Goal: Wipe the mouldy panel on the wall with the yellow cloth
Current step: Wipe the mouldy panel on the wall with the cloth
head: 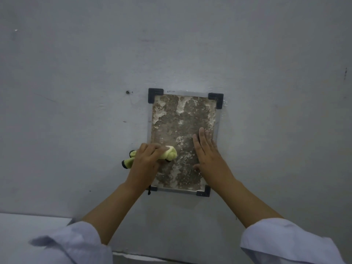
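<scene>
Under both my hands, fixed flat to the pale grey painted wall [76, 73], is the rectangular mouldy panel [182, 119], a clear-edged sheet blotched brown and white with black plastic corner brackets [216, 99] at its corners. My left hand [146, 159] has its fingers curled tight round the bunched yellow cloth with dark trim [168, 153], and presses the wad against the lower left part of the panel; one end of the cloth sticks out past my knuckles toward the panel's middle, the other two dark-tipped ends poke out on the far side of my fist, over the bare wall just left of the panel's edge. My right hand [206, 151] lies flat on the lower right part of the panel, fingers straight and close together pointing up, thumb spread toward my left hand, holding nothing. The two hands are near each other but apart, with a strip of mottled panel between them. Above my fingertips the upper half of the panel is uncovered, with white patches near its top. Up and to the left of my left hand there is a small dark screw hole [127, 92] in the wall. My light rolled-up sleeves [285, 242] show at the bottom, forearms bare.
</scene>
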